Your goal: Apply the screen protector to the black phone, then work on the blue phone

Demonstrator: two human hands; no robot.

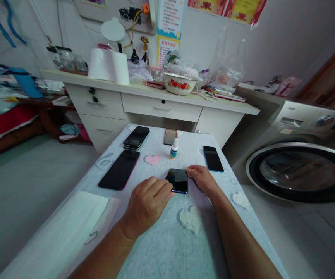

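A smartphone [179, 179] with a dark glossy screen and a bluish edge is between my two hands, low over the table. My left hand [151, 201] grips its left edge with closed fingers. At its upper right corner, my right hand [201, 178] pinches the edge. Just beyond the phone, a small white spray bottle [174, 149] with a blue and yellow label stands upright. On the left lies a larger black phone [119, 169] with a pinkish edge. Behind that is a stack of phones [136, 137]. Another dark phone [213, 158] rests at the right.
A gold-coloured phone [170, 136] lies at the cloth-covered table's [170, 240] far end. White paper sheets [59, 232] cover its near left side. Beyond is a white desk [161, 106] with a flowered bowl [180, 83] and a tissue roll [109, 66]. A washing machine [301, 151] stands right.
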